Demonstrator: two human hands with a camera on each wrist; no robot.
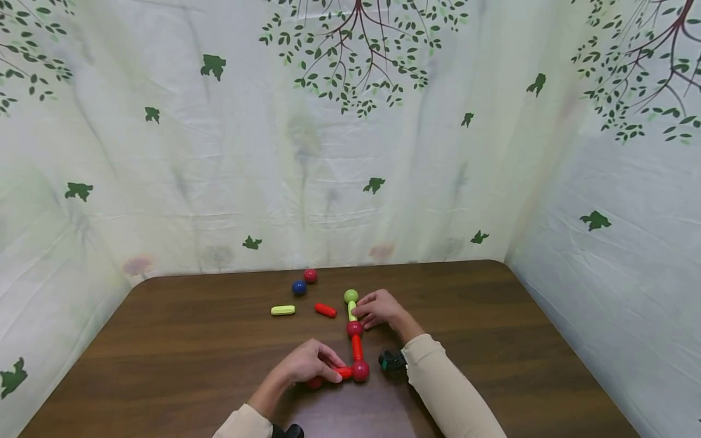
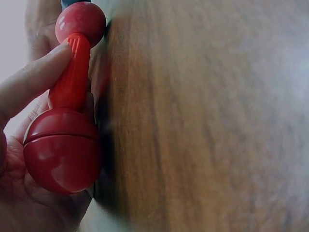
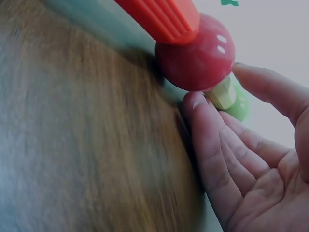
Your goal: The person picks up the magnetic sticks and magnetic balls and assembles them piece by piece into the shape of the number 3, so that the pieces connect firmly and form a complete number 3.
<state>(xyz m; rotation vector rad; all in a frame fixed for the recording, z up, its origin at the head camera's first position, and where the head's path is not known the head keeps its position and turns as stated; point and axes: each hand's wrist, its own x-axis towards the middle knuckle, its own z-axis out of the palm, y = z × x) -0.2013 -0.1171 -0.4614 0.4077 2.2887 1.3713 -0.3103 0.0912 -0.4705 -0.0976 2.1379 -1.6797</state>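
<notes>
A chain of balls and rods lies on the table. Its far end has a green ball (image 1: pixel 351 296) joined by a yellow-green rod (image 1: pixel 352 311) to a red ball (image 1: pixel 355 329). From there a red rod (image 1: pixel 357 347) runs to a nearer red ball (image 1: pixel 360 370), where a second red rod (image 2: pixel 71 77) branches left to another red ball (image 2: pixel 63 150). My left hand (image 1: pixel 306 363) pinches this second rod, thumb on top and fingers behind. My right hand (image 1: pixel 384 309) is beside the yellow-green rod, fingers fairly straight and thumb apart, fingertips near the middle red ball.
Beyond the left hand lie a loose yellow-green rod (image 1: pixel 283 310) and a loose red rod (image 1: pixel 325 310). A blue ball (image 1: pixel 299 288) and a red ball (image 1: pixel 310 276) sit near the far edge of the brown table (image 1: pixel 181 340). A leaf-patterned curtain (image 1: pixel 328 152) hangs behind.
</notes>
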